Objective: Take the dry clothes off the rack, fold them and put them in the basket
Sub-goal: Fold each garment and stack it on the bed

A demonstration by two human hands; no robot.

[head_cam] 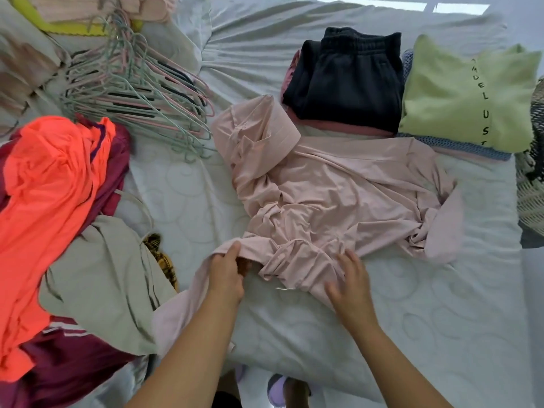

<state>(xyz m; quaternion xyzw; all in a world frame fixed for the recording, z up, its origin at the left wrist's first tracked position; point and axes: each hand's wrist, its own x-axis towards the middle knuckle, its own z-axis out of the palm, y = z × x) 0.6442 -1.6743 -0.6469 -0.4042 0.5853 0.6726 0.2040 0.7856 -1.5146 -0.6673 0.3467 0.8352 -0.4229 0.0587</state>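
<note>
Pink top (329, 189) lies in the middle of the bed (441, 304), bunched, with one sleeve knotted at its right side. The left hand (226, 275) grips the near hem with curled fingers. The right hand (348, 278) is spread flat with nothing in it, over the near edge; it is blurred, so I cannot tell if it touches. I think a fold made now would lock in the wrinkles and the twisted sleeve. A hard pull toward the person could also drag the far edge, which touches the stack under the black trousers (344, 81), and upset it. The basket (532, 198) is cut off at the right border, the rack is not in view, and the left fingertips are hidden under the cloth.
</note>
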